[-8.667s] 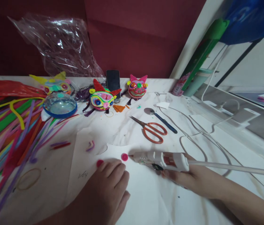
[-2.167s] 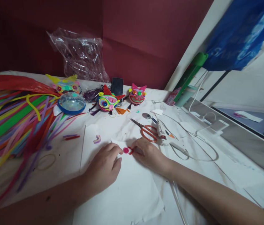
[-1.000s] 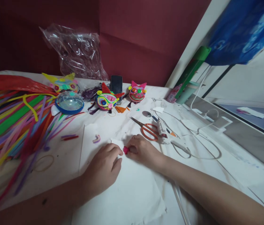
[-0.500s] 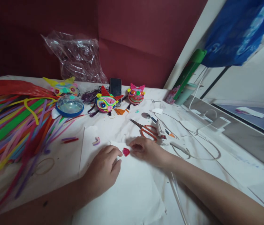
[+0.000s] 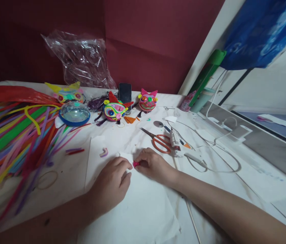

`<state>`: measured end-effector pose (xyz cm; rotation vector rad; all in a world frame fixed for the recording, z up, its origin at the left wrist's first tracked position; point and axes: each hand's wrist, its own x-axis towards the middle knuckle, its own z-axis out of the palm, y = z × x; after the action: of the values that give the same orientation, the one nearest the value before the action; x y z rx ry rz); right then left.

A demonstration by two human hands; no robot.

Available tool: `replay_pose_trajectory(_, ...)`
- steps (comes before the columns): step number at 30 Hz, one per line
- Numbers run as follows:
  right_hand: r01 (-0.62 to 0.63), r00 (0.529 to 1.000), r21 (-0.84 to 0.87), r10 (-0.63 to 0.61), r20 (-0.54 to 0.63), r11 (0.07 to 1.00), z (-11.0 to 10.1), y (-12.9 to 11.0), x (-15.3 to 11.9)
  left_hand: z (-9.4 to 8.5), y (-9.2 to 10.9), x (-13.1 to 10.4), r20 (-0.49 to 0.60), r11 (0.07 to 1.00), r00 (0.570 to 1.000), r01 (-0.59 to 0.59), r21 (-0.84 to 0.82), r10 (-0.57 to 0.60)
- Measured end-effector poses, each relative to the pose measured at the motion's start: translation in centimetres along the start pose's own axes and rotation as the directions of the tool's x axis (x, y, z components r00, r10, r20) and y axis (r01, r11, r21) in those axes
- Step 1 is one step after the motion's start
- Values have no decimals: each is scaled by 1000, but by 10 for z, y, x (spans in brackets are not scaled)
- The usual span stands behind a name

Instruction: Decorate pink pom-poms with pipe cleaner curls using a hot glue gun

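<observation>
A small pink-red piece point(image 5: 135, 164), which looks like curled pipe cleaner, lies over the white paper point(image 5: 132, 217). My right hand point(image 5: 153, 166) has its thumb and forefinger closed on the right side of this piece and partly covers it. Just to the left, my left hand point(image 5: 113, 183) rests on the paper with fingers bent, thumb and forefinger apart and nothing between them. A curved pink and purple bit point(image 5: 104, 152) sits on the paper beyond my left hand. Orange-handled scissors point(image 5: 161, 144) lie beyond my right hand.
Colourful pipe cleaners point(image 5: 13, 142) cover the left side. Decorated animal heads point(image 5: 114, 111) and a phone point(image 5: 125, 93) stand at the back. A glue gun point(image 5: 193, 160) with its looping cable and a white tube point(image 5: 175, 139) lie to the right.
My right hand has moved slightly left and its fingers have closed on the pink-red piece, which lay uncovered between the hands before. My left hand has hardly moved.
</observation>
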<state>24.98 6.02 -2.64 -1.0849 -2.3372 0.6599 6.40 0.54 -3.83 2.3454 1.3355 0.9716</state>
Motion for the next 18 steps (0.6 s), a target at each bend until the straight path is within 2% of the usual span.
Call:
replay_pose_trajectory(10,-13,1000,57,13,3,998,-2,0,1,-1,1,3,-14,1000,1000,-14,18,14)
replay_pose_trajectory(14,-137,991,349,123,61,927,-8,7,0,0,-1,1,-8,1000,1000,-8,14,8)
replay_pose_trajectory(16,-177,981,468,195,10,866,-13,10,1,1,-2,0,-9,1000,1000,-5,16,5)
replay_pose_trajectory(18,-184,959,504,267,-97,844,-21,12,2,2,-3,0,-25,1000,1000,-9,16,9)
